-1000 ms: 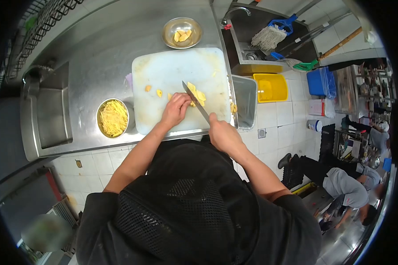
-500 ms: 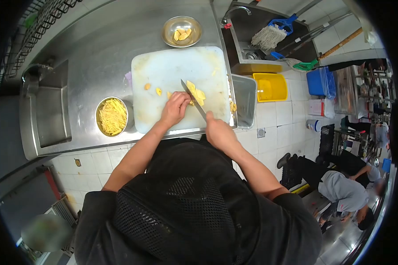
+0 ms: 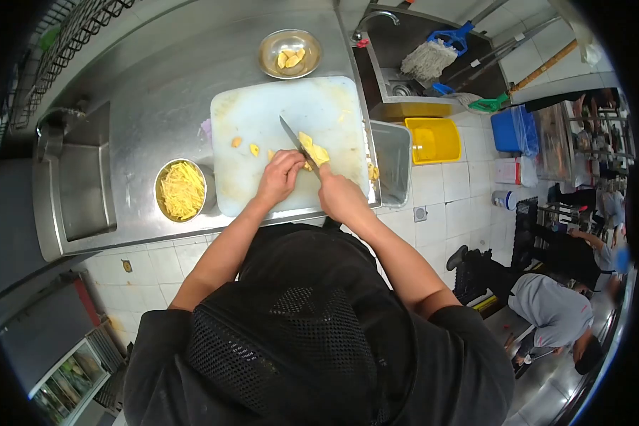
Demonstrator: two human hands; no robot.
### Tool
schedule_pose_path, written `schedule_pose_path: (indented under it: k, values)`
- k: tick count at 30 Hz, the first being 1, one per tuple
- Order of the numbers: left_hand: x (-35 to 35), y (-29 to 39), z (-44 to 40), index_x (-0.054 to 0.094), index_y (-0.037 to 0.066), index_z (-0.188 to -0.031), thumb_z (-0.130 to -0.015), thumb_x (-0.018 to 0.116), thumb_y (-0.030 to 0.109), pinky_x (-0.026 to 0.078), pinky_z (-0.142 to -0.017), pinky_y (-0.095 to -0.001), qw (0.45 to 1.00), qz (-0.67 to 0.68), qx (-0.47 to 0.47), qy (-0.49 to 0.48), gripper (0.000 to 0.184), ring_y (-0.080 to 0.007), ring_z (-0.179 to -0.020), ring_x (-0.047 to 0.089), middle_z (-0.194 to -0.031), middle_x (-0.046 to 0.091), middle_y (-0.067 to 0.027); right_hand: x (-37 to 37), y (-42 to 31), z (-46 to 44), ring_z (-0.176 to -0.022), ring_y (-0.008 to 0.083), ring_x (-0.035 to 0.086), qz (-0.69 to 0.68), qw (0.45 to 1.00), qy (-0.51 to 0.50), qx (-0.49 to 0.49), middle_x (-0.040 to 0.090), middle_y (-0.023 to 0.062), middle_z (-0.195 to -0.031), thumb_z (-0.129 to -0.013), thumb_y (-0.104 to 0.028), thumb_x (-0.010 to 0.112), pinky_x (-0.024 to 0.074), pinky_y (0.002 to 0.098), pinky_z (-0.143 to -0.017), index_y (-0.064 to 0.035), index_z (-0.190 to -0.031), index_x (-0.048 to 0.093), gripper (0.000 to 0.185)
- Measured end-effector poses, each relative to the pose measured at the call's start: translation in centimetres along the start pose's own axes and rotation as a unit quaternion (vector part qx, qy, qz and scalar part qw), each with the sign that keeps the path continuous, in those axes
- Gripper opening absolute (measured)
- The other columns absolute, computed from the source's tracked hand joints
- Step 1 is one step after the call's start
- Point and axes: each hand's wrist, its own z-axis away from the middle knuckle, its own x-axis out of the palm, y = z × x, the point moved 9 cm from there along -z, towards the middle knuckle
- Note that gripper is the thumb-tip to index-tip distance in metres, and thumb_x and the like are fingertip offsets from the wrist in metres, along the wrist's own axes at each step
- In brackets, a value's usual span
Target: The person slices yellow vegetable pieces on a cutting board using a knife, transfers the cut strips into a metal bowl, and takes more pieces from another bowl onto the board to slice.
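My right hand (image 3: 342,197) is closed round the handle of a knife (image 3: 292,135), whose blade points up and left over a white cutting board (image 3: 263,106). Fingers bent, my left hand (image 3: 280,175) presses on a yellow piece beside the blade; its fingertips partly hide that piece. Yellow slices (image 3: 314,148) lie just right of the blade. A few small yellow pieces (image 3: 254,150) rest left of my left hand. Thin yellow strips fill a round metal container (image 3: 160,206) left of the board. Behind the board, a metal bowl (image 3: 268,53) holds several yellow pieces.
A sink basin (image 3: 85,184) is at the left of the steel counter. Right of the board are a grey bin (image 3: 394,163), a yellow tub (image 3: 433,140) and mops (image 3: 429,60) in another sink. Two people (image 3: 550,302) bend over at the lower right.
The knife and my right hand have moved up and left, so the blade reaches farther across the board. My left hand stays nearly in place. At the right, the people have shifted.
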Motion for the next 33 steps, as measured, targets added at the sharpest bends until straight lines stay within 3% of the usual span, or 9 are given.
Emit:
schedule_pose_path:
  k: [6, 11, 15, 17, 20, 27, 33]
  values:
    - [0.1, 0.3, -0.1, 0.069, 0.001, -0.098, -0.092, 0.065, 0.002, 0.054, -0.088, -0.0411, 1.000, -0.011, 0.003, -0.009, 0.007, -0.0327, -0.102, 0.065, -0.104, 0.070, -0.0113, -1.8, -0.1, 5.0, -0.080, 0.0494, 0.069, 0.027, 0.997, -0.072, 0.021, 0.068, 0.0314, -0.082, -0.089, -0.001, 0.049, 0.0532, 0.0587, -0.073, 0.0045, -0.108, 0.046, 0.020]
    - [-0.3, 1.0, -0.2, 0.067, 0.000, -0.096, -0.091, 0.065, -0.002, 0.054, -0.083, -0.0395, 0.999, -0.014, 0.032, 0.018, 0.006, -0.0316, -0.097, 0.066, -0.099, 0.070, -0.0121, 2.3, 1.2, -0.1, -0.080, 0.0491, 0.069, 0.003, 1.000, 0.008, 0.022, 0.069, 0.0308, -0.081, -0.088, 0.000, 0.049, 0.0534, 0.0581, -0.072, 0.0041, -0.108, 0.047, 0.020]
    - [0.1, 0.3, -0.4, 0.068, 0.001, -0.097, -0.090, 0.065, -0.001, 0.054, -0.086, -0.0408, 1.000, -0.014, 0.013, 0.003, 0.007, -0.0336, -0.101, 0.065, -0.104, 0.070, -0.0120, -0.6, 0.2, 0.0, -0.079, 0.0489, 0.069, 0.001, 1.000, 0.028, -0.004, 0.069, 0.0301, -0.081, -0.088, 0.000, 0.049, 0.0533, 0.0581, -0.072, 0.0041, -0.109, 0.047, 0.021]
    - [0.2, 0.3, 0.1, 0.068, 0.001, -0.097, -0.090, 0.065, -0.001, 0.054, -0.087, -0.0409, 1.000, -0.022, 0.013, -0.001, 0.007, -0.0335, -0.101, 0.065, -0.104, 0.070, -0.0120, -1.4, -0.4, 3.1, -0.079, 0.0486, 0.069, 0.026, 0.999, -0.043, 0.012, 0.069, 0.0293, -0.080, -0.088, 0.000, 0.048, 0.0531, 0.0582, -0.072, 0.0043, -0.111, 0.047, 0.023]
    - [0.0, 0.9, 0.0, 0.067, 0.000, -0.097, -0.090, 0.064, -0.001, 0.054, -0.087, -0.0412, 0.999, -0.030, 0.027, 0.003, 0.007, -0.0337, -0.101, 0.065, -0.103, 0.070, -0.0121, -1.6, 0.3, 4.7, -0.078, 0.0509, 0.067, 0.027, 0.997, -0.066, 0.032, 0.068, 0.0312, -0.079, -0.090, -0.006, 0.053, 0.0514, 0.0600, -0.073, 0.0038, -0.108, 0.044, 0.022]
    - [0.3, 0.5, 0.0, 0.066, 0.000, -0.097, -0.091, 0.063, 0.000, 0.053, -0.089, -0.0414, 0.999, -0.035, 0.023, -0.008, 0.007, -0.0337, -0.104, 0.063, -0.105, 0.069, -0.0127, 1.5, 0.3, -0.9, -0.079, 0.0487, 0.069, 0.004, 1.000, 0.010, 0.001, 0.069, 0.0287, -0.080, -0.088, 0.001, 0.049, 0.0529, 0.0583, -0.072, 0.0042, -0.111, 0.046, 0.024]
    - [0.3, 0.7, 0.1, 0.064, 0.000, -0.097, -0.091, 0.063, 0.000, 0.053, -0.088, -0.0416, 0.999, -0.029, 0.026, -0.001, 0.006, -0.0339, -0.103, 0.063, -0.104, 0.068, -0.0129, -1.6, -0.2, 3.3, -0.079, 0.0487, 0.069, 0.029, 0.998, -0.048, 0.019, 0.069, 0.0283, -0.080, -0.089, -0.001, 0.050, 0.0533, 0.0579, -0.071, 0.0047, -0.109, 0.048, 0.021]
